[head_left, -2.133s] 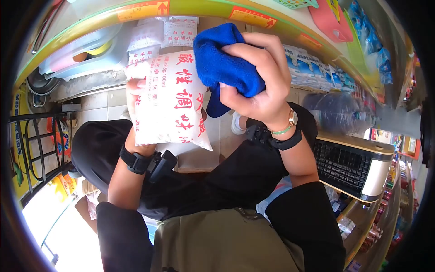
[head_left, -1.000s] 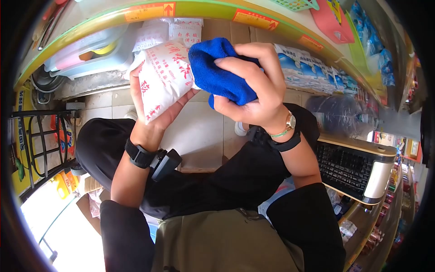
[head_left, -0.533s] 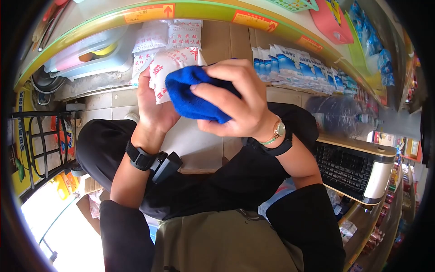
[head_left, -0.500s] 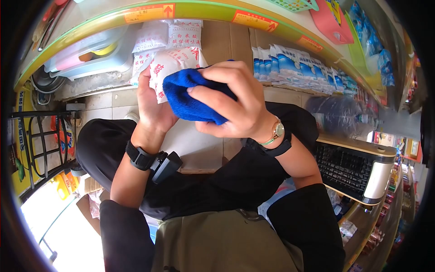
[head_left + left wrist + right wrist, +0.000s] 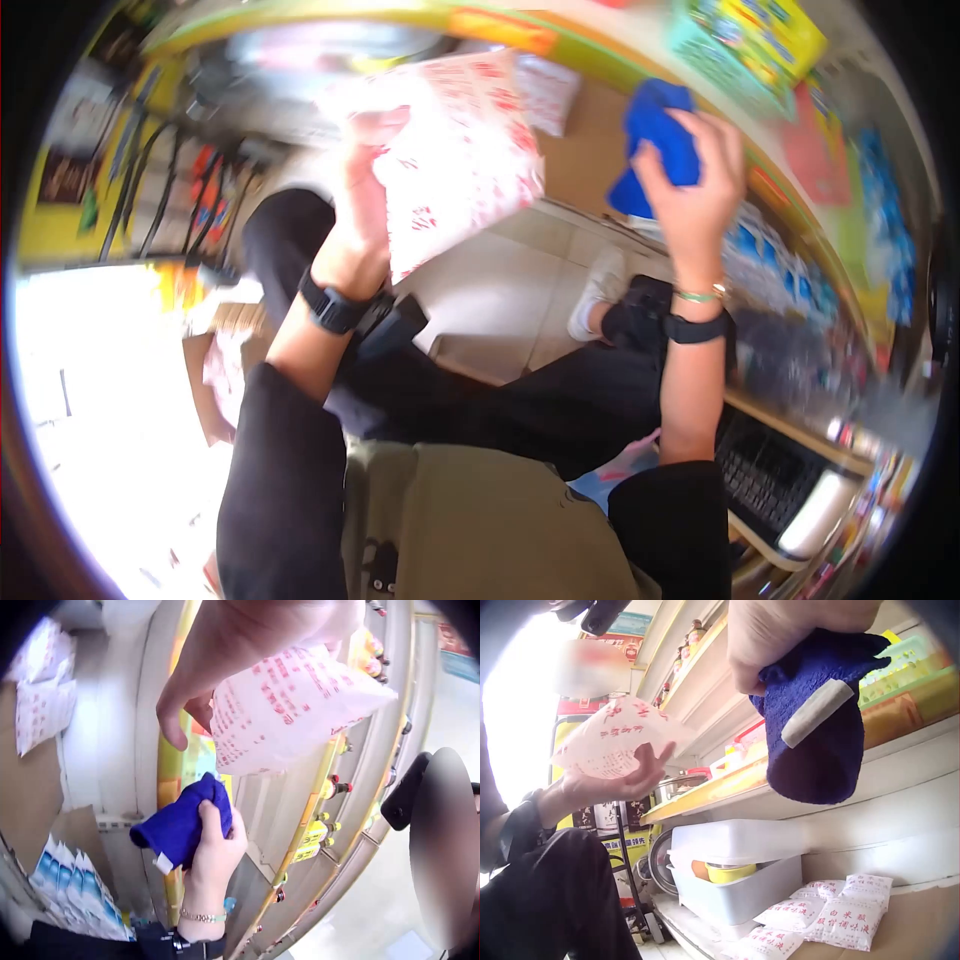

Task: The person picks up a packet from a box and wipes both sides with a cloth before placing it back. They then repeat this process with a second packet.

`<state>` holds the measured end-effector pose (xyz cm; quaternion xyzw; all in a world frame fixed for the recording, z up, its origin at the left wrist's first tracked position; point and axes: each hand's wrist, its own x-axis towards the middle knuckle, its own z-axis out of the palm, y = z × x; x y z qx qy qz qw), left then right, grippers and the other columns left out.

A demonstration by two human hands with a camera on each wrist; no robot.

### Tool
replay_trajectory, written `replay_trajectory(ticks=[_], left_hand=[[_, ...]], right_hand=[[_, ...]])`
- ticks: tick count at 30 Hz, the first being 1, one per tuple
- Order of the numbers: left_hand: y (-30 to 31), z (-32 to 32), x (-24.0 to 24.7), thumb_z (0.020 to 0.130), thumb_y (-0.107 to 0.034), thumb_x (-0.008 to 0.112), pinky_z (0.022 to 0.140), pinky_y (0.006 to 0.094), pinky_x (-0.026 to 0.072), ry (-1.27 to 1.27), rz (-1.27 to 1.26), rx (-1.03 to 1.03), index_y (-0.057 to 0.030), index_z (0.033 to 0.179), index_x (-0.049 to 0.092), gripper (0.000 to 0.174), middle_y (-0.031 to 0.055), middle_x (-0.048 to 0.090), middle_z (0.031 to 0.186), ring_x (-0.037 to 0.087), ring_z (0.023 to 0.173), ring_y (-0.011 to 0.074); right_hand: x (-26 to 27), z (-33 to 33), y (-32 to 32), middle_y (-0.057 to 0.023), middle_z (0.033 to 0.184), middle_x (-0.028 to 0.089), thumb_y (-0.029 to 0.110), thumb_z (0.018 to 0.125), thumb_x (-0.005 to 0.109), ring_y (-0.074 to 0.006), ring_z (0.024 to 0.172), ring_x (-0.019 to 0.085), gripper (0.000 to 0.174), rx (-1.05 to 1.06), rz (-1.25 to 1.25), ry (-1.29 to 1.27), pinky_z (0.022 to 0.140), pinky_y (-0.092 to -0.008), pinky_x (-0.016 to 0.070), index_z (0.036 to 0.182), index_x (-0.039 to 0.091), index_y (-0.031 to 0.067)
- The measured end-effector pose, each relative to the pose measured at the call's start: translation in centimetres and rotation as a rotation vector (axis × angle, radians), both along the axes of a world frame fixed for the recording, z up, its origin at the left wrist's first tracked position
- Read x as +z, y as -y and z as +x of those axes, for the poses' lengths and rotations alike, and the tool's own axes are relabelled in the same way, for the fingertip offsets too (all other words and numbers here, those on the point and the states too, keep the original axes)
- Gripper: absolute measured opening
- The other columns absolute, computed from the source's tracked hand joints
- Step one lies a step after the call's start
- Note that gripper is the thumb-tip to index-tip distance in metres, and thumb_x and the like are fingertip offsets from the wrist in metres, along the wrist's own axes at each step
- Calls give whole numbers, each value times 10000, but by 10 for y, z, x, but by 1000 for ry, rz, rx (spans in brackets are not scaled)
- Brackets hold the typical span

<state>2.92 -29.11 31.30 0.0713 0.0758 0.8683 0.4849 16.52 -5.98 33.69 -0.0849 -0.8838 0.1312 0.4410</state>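
Observation:
My left hand (image 5: 362,205) holds up a plump white seasoning pouch (image 5: 460,165) with red printing, on the left of the head view. In the right wrist view the pouch rests on that palm, its fingers bent at the edge. Well apart to the right, my right hand (image 5: 705,185) grips a blue cloth (image 5: 660,145) between thumb and fingers. The cloth hangs folded, with a white label (image 5: 817,712) facing the right wrist camera. Bright light and blur wash out some of the print in the head view.
Several similar pouches (image 5: 847,922) lie on cardboard on the low shelf, beside a lidded plastic box (image 5: 735,877). Blue-and-white packets (image 5: 75,877) stand in a row there. A yellow-edged shelf (image 5: 727,780) runs above. A black rack (image 5: 150,190) stands at the left.
The cloth was against the pouch; now the hands are apart, the right hand moved right and up with the cloth. The pouch is lifted nearer the camera, and the head view has turned.

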Motion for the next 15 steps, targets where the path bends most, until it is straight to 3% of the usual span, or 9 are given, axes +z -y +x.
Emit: replay_trajectory(ticks=[1,2,4,5,6,10,14,15], left_hand=[[13,-1,7,751,-291,521,823,355,469,-267,-251,188,20,1064,525,442,137,592,998,570,930,251],[35,1,6,751,-291,521,823,355,469,-264,-289,256,20,1064,525,442,137,592,998,570,930,251],[75,3,6,708,-249,517,723,292,456,-399,-580,691,6,873,555,306,103,585,856,559,778,203],[93,3,18,704,-254,529,686,263,436,-348,-615,742,-4,784,547,263,85,567,802,537,711,174],[141,-10,-32,691,-209,536,682,262,437,-755,-886,1221,-8,772,556,217,85,571,778,541,719,173],[224,-8,-2,689,-142,561,700,294,459,-261,-802,1366,6,853,573,221,93,586,828,556,729,202],[321,-13,-29,708,-181,571,715,316,463,-98,-1075,1274,-27,916,583,260,77,580,849,560,752,201],[346,-11,-40,718,-224,580,723,326,468,-93,-1240,1167,-51,930,576,274,75,573,837,560,759,205]], right_hand=[[2,0,5,-131,924,559,54,616,696,-292,857,565,330,17,20,9,757,-364,466,937,622,49],[4,-1,9,-133,932,561,38,621,693,-293,861,568,335,31,48,12,768,-364,465,948,624,46],[7,-4,15,-132,948,564,21,629,687,-293,873,570,339,77,21,37,780,-368,464,961,622,39],[9,-6,19,-131,949,565,17,635,684,-293,873,572,334,93,22,39,782,-369,464,963,621,35],[10,-4,30,-129,951,565,14,641,681,-292,873,573,330,95,49,22,784,-369,464,965,619,31],[11,-2,34,-127,954,565,19,675,671,-291,882,572,294,116,26,39,788,-375,461,963,613,22],[10,-1,33,-128,953,565,25,680,672,-290,883,569,292,145,42,48,790,-381,458,964,610,20],[9,-1,32,-128,953,565,26,684,671,-290,882,568,290,135,55,61,790,-382,458,967,608,19]])
